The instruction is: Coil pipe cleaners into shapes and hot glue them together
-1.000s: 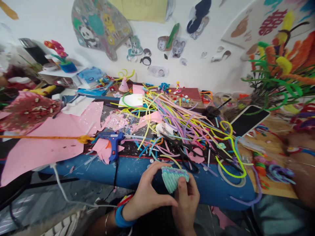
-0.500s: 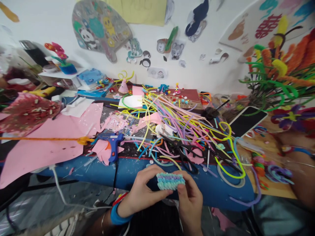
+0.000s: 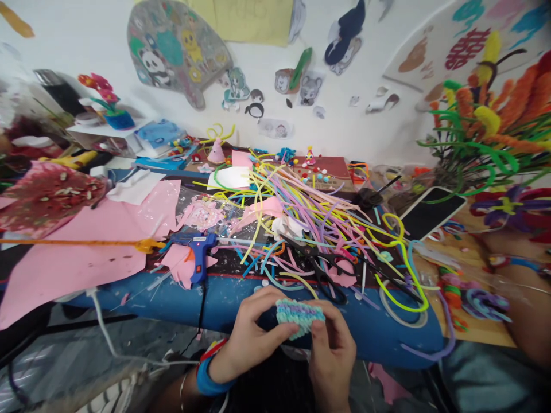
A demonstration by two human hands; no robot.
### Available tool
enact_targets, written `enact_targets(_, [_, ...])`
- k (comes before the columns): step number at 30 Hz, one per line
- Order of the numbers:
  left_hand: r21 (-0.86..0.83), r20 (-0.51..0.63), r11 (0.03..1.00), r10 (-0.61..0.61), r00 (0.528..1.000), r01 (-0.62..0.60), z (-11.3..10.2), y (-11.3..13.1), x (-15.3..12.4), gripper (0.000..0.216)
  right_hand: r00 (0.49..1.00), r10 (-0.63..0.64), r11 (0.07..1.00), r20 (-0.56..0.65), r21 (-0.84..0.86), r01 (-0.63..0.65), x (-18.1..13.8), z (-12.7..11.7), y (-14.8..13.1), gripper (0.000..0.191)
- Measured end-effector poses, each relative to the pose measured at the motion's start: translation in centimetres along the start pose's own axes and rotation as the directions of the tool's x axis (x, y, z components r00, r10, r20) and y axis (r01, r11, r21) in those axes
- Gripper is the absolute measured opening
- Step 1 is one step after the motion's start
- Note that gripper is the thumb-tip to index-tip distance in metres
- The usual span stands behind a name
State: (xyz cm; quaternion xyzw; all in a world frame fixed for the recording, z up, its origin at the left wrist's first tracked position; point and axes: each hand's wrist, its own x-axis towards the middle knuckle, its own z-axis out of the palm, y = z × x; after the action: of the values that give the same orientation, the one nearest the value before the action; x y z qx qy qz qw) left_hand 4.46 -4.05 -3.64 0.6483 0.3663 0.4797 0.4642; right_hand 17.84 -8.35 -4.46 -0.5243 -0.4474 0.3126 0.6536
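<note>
Pipe-cleaner roll (image 3: 300, 314), teal and lilac stripes, small fuzzy block. It is held in the air between both hands just in front of the bench's (image 3: 232, 304) near edge, about mid-length, not resting on it. Handling, by its look: very light, with soft pile over thin wire, so it squashes and bends under pressure and keeps the dent. It is grippy rather than slippery and not breakable, though a hard pinch could loosen the coils. Best hold is probably the two short ends or a light pinch across the long sides, not the fuzzy top. Left hand (image 3: 252, 338) comes in from the lower left with a blue wristband (image 3: 205, 376) at the wrist. Its fingers (image 3: 262, 298) arch over the far side of the roll's left end with the thumb under the near side, closed on it in a pinch. Right hand (image 3: 333, 355) comes up from below with its back to the camera. Its thumb presses the near face at the right end; the other fingers are behind the roll and mostly hidden, but the hold looks closed too. On the bench just past the hands lie black scissors (image 3: 327, 269). A tangle of loose pipe cleaners (image 3: 301, 212) fills the middle, and a blue glue gun (image 3: 198, 252) lies toward the left by a pink paper sheet (image 3: 86, 252). A phone (image 3: 433, 211) sits toward the right end. Another person's arm (image 3: 527, 321) shows at the right edge, well apart from the roll.
</note>
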Motion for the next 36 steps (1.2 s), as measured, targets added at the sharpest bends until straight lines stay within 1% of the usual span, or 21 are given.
enact_targets(3, [-0.007,-0.011,1.000,0.015,1.000,-0.015,0.0,0.2,0.1,0.021,1.000,0.006,1.000,0.012,0.014,-0.006,-0.1,0.0,0.1,0.008])
enact_targets(6, [-0.025,-0.017,1.000,-0.001,1.000,0.001,0.0,0.1,0.2,0.024,0.999,0.050,0.999,-0.008,0.022,-0.050,-0.3,0.0,0.6,0.008])
enact_targets(10, [-0.030,0.013,0.999,-0.032,0.999,0.033,-0.1,-0.2,0.5,0.024,0.982,0.186,0.980,-0.033,0.077,-0.183,-0.4,-0.1,1.3,0.013])
enact_targets(14, [0.005,-0.032,0.997,-0.075,0.997,0.075,-0.2,-0.7,0.5,0.027,0.950,0.313,0.945,-0.007,0.102,-0.310,0.0,-0.1,1.7,0.019])
enact_targets(16, [0.008,-0.055,0.994,-0.111,0.992,0.111,-0.1,-0.9,0.5,0.030,0.946,0.324,0.935,0.034,0.143,-0.325,0.1,-0.1,1.7,0.023])
enact_targets(19, [-0.040,-0.047,0.988,-0.151,0.987,0.149,-0.1,-1.1,0.6,0.036,0.939,0.311,0.912,0.150,0.232,-0.339,0.2,0.2,1.5,0.035])
enact_targets(20, [-0.062,-0.036,0.987,-0.152,0.988,0.149,-0.1,-1.1,0.6,0.039,0.930,0.316,0.905,0.186,0.236,-0.355,0.2,0.3,1.4,0.038])
enact_targets(22, [-0.096,-0.017,0.985,-0.143,0.990,0.141,-0.1,-1.0,0.7,0.045,0.916,0.333,0.905,0.222,0.196,-0.377,0.1,0.4,0.9,0.036])
enact_targets(24, [-0.086,-0.012,0.987,-0.138,0.990,0.137,-0.2,-0.9,0.7,0.045,0.924,0.318,0.927,0.212,0.136,-0.350,0.1,0.5,0.5,0.031])
enact_targets(26, [-0.045,-0.018,0.991,-0.127,0.992,0.126,-0.2,-0.8,0.6,0.037,0.946,0.266,0.954,0.187,0.087,-0.285,0.1,0.4,0.2,0.026])
enact_targets(28, [-0.011,-0.017,0.996,-0.088,0.996,0.088,-0.3,-0.7,0.6,0.029,0.960,0.203,0.974,0.194,0.057,-0.218,0.2,0.2,0.0,0.024])
enact_targets(32, [-0.021,0.009,0.998,0.056,0.998,-0.056,-0.6,-0.4,0.4,0.024,0.958,0.043,0.994,0.283,0.085,-0.070,0.5,-0.2,-0.2,0.025])
enact_targets(36, [-0.034,-0.004,0.980,0.197,0.980,-0.197,-0.5,-0.2,0.1,0.025,0.957,-0.070,0.996,0.282,0.068,0.053,0.6,-0.4,-0.5,0.020])
